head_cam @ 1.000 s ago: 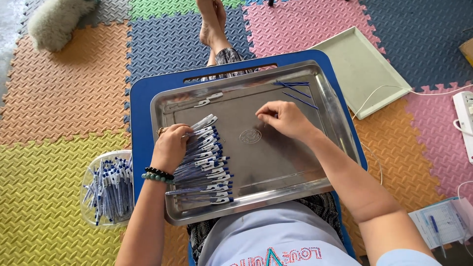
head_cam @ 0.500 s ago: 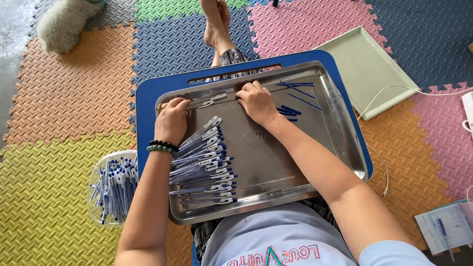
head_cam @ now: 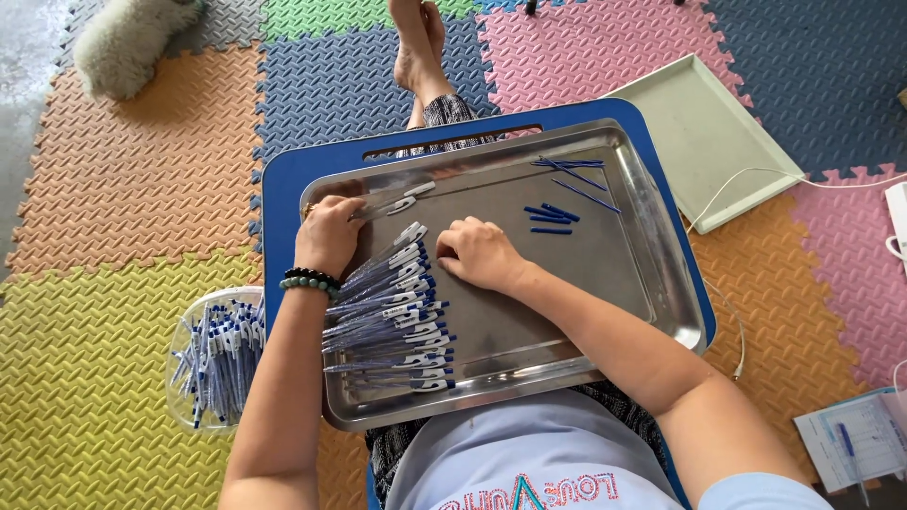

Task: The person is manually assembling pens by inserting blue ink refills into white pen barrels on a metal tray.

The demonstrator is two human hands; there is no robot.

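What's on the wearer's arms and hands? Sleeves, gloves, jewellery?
Both hands are bare, no gloves. The left hand has two beaded bracelets at the wrist, one black and one pale green. The right hand wears nothing visible. Both forearms are bare, with a light blue short sleeve at the right shoulder.

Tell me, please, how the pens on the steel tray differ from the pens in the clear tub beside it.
The pens on the steel tray lie fanned in a neat overlapping row; the pens in the clear tub are heaped loosely. The tray's pens sit between the left hand and right hand; the tub's are untouched. Both are clear-barrelled, with blue and white parts.
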